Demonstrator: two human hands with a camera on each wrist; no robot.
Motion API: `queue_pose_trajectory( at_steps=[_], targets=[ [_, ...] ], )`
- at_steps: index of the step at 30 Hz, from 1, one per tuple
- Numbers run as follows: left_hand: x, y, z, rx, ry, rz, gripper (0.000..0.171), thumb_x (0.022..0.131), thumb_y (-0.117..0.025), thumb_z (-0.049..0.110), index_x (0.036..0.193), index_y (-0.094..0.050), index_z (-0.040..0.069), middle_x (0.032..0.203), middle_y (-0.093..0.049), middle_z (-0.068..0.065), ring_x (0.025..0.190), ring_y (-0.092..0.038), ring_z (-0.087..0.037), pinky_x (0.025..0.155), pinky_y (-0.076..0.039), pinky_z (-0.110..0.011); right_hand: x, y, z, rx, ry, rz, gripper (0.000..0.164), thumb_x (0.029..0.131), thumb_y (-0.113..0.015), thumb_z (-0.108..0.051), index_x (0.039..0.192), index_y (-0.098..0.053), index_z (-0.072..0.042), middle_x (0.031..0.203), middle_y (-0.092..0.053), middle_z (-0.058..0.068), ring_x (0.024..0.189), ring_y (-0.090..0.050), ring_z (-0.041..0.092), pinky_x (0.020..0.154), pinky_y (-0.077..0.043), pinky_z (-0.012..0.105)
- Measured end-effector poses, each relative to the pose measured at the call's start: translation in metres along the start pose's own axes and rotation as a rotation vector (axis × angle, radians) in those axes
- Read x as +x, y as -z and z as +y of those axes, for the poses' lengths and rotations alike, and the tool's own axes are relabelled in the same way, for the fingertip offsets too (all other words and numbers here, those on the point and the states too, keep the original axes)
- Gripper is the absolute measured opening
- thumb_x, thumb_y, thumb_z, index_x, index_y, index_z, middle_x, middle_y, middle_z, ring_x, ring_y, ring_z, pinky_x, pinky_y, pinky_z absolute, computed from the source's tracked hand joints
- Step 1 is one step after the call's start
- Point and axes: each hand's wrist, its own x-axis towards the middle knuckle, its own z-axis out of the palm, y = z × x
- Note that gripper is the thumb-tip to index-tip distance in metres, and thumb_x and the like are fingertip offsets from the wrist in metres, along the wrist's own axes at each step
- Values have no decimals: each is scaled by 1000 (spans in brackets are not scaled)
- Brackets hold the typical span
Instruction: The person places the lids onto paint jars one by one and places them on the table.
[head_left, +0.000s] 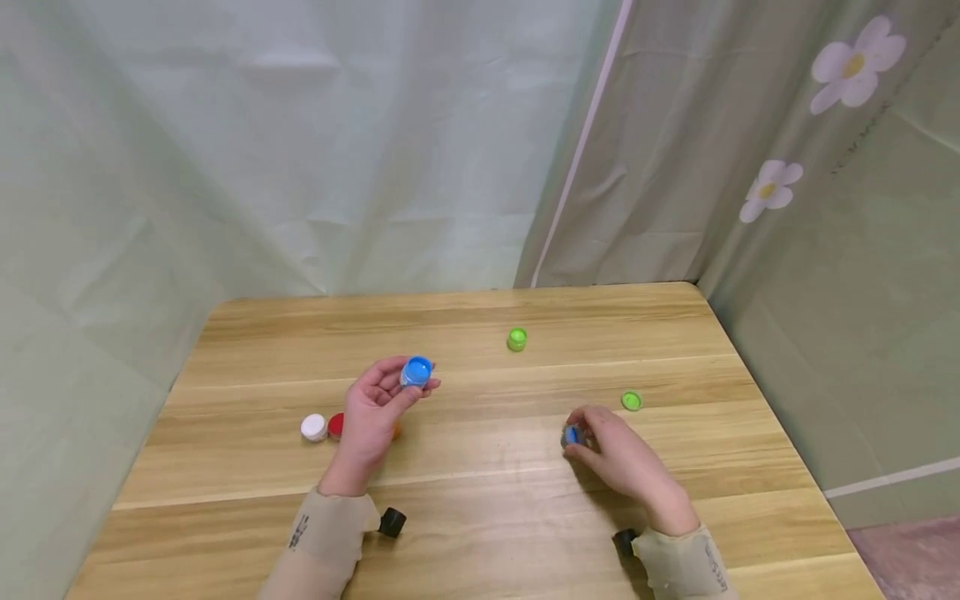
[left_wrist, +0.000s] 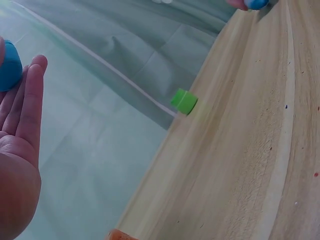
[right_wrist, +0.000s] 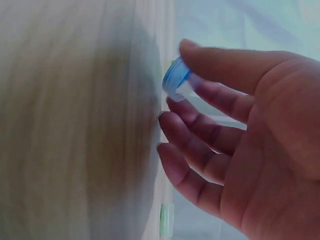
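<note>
My left hand holds a small open jar of blue paint above the table, its mouth tilted toward the head camera. In the left wrist view the blue jar shows only partly at the left edge. My right hand pinches a blue lid between thumb and forefinger, low over the right part of the table; the other fingers are bent and hold nothing. Beyond the right hand a green lid lies on the table. Farther back stands an open jar of green paint.
On the wooden table, a white-lidded jar and a red-lidded jar stand left of my left hand. Something orange is mostly hidden behind that wrist. Curtains hang along the table's back edge.
</note>
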Motion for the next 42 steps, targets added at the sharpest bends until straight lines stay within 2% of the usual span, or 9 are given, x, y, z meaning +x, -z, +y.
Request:
queue_pose_trajectory(
  at_steps=[5,7,10,17,23,28,34,38,42],
  targets=[
    [1,-2,-1,0,-6,-26,34,102,-66,-7,134,-65,3,128,-76,-7,106,-78,-24,95,-59,-39,4,4,-5,110,-33,-5,35,106,-70,-25,137,-63,-11,101,-63,-5,89,-59,13,82,-53,35],
    [1,-3,-1,-3,-9,-34,34,102,-66,-7,135,-64,4,128,-76,-7,106,-78,-24,95,-59,-38,5,6,-8,141,-6,4,35,110,-65,-27,141,-63,-10,102,-63,-6,90,-59,13,81,-53,34],
    [1,-5,-1,-2,-13,-45,34,103,-65,-7,135,-64,4,127,-76,-6,106,-78,-23,95,-60,-38,9,12,-17,176,58,40,32,112,-61,-30,137,-68,-11,106,-65,-8,94,-61,13,82,-54,32],
    [-1,-11,-4,17,-27,-81,30,107,-59,-5,136,-64,0,124,-77,-7,107,-77,-21,94,-61,-37,20,21,-52,284,202,114,17,106,-70,-27,120,-70,-17,104,-67,-11,97,-62,13,79,-55,32],
    [-3,-17,-6,45,-32,-119,29,110,-55,0,139,-60,-2,125,-77,-8,108,-77,-22,92,-61,-38,27,23,-80,309,287,109,34,105,-70,-27,139,-71,-21,116,-69,-11,100,-63,11,82,-57,32],
    [-4,-20,-5,65,11,-116,28,112,-56,7,139,-61,1,125,-77,-7,109,-77,-23,93,-61,-38,34,27,-99,323,281,87,34,108,-66,-35,139,-71,-22,118,-69,-12,100,-63,11,83,-56,34],
    [-6,-22,-5,79,45,-127,28,110,-58,4,137,-61,-3,122,-77,-11,106,-77,-22,91,-62,-37,41,26,-122,454,264,180,33,110,-63,-30,141,-71,-23,125,-72,-9,105,-65,13,89,-55,40],
    [-7,-25,-5,85,58,-149,27,109,-61,3,135,-62,-1,121,-76,-17,103,-77,-21,91,-61,-35,46,17,-135,516,328,255,31,109,-66,-23,138,-74,-20,132,-72,-7,112,-65,15,86,-55,38],
    [-7,-28,-5,104,58,-162,26,109,-61,4,135,-62,-1,119,-78,-13,102,-77,-18,91,-61,-32,48,8,-143,503,384,262,33,108,-68,-20,140,-73,-18,139,-70,-8,121,-63,16,84,-56,35]
  ],
)
